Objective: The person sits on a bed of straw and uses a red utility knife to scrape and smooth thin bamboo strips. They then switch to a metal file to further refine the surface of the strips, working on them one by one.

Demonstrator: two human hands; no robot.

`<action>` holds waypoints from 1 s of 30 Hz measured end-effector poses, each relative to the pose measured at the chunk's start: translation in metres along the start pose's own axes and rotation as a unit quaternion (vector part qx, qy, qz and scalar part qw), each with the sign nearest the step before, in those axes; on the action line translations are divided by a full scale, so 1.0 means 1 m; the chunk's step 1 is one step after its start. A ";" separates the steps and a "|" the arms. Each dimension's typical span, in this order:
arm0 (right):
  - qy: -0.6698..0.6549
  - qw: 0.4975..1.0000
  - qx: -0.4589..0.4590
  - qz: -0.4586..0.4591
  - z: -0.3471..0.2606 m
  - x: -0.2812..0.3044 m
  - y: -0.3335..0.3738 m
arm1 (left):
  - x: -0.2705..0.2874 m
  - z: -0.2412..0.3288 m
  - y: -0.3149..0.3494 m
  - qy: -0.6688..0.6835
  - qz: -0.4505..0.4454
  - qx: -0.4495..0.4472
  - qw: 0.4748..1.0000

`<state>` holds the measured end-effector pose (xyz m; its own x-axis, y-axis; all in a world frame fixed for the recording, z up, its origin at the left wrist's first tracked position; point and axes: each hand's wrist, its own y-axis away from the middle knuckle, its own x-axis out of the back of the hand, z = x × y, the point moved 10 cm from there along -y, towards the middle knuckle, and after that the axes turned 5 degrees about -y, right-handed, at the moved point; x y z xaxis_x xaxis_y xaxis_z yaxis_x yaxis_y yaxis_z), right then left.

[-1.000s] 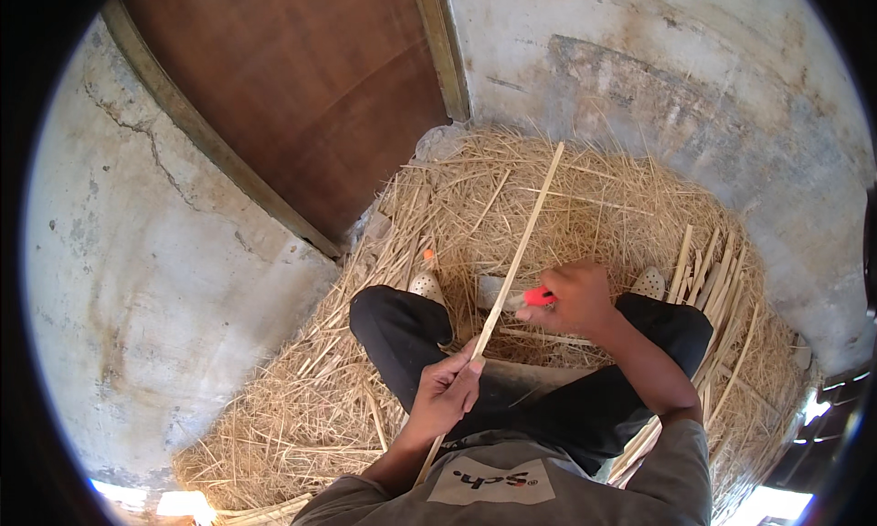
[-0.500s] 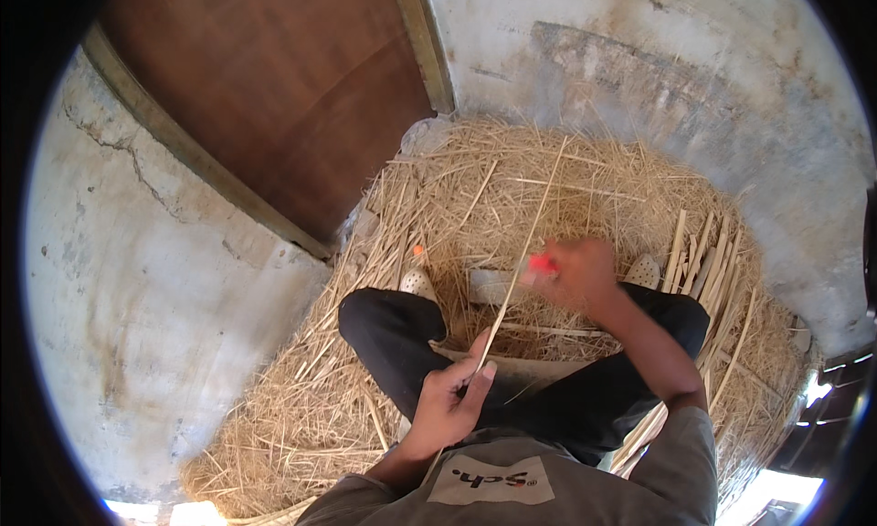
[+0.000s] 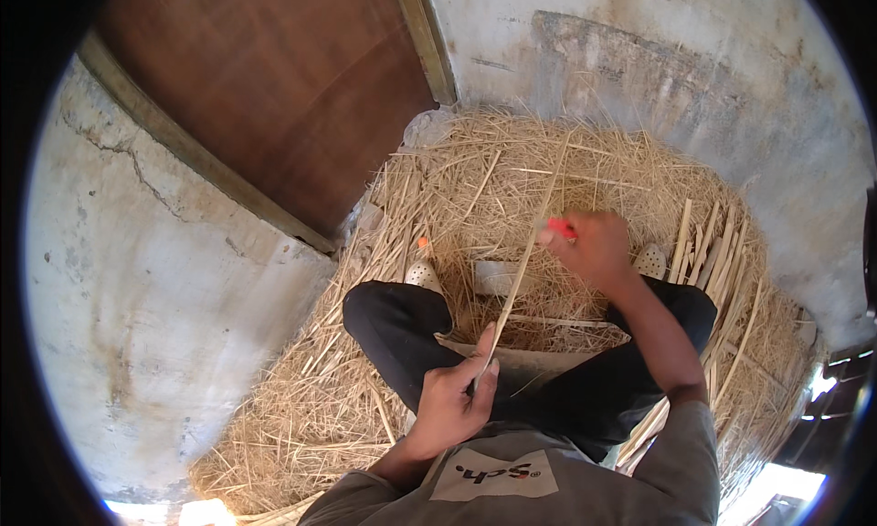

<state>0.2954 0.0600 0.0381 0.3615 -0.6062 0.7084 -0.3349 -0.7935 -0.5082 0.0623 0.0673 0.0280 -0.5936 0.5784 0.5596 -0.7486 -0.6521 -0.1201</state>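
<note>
A long thin bamboo strip (image 3: 522, 279) slants up and away from my lap. My left hand (image 3: 454, 400) is closed around its near end, the thumb pressed along it. In my right hand (image 3: 598, 250) is a small red-handled tool (image 3: 561, 228), held against or right beside the strip's upper part. Its working edge is too small and blurred to make out. The strip's far tip rises over the pile of shavings (image 3: 603, 156).
Shavings and loose strips cover the floor around my legs. A bundle of split bamboo strips (image 3: 717, 252) lies at the right. A pale block (image 3: 496, 278) sits between my shoes. A brown door (image 3: 274, 97) and stained walls (image 3: 676, 78) stand beyond.
My right hand and the red-handled tool have moved up and slightly right along the strip. The left hand still grips the near end, shifted a little to the right.
</note>
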 end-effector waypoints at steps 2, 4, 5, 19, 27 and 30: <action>0.014 1.000 0.011 0.015 0.010 -0.002 -0.002 | 0.000 -0.002 0.002 0.024 0.010 -0.008 1.000; -0.005 0.996 0.085 -0.023 -0.034 -0.011 0.011 | 0.004 -0.003 0.003 0.061 0.039 -0.015 0.997; -0.012 0.992 0.118 -0.044 -0.051 -0.016 0.019 | 0.002 -0.004 0.001 0.058 0.030 -0.006 0.998; 0.035 0.998 0.057 0.010 -0.011 0.005 -0.002 | -0.001 0.001 0.008 -0.002 -0.038 0.037 0.999; 0.015 0.997 0.077 -0.007 -0.021 -0.010 0.013 | 0.000 0.001 0.006 0.014 -0.007 0.034 0.999; 0.041 0.999 -0.014 0.033 0.030 0.000 -0.002 | -0.005 0.002 0.013 0.011 -0.052 0.059 0.997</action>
<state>0.3216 0.0599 0.0242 0.2664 -0.6495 0.7122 -0.3802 -0.7498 -0.5416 0.0564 0.0549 0.0256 -0.5216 0.6566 0.5449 -0.7674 -0.6401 0.0367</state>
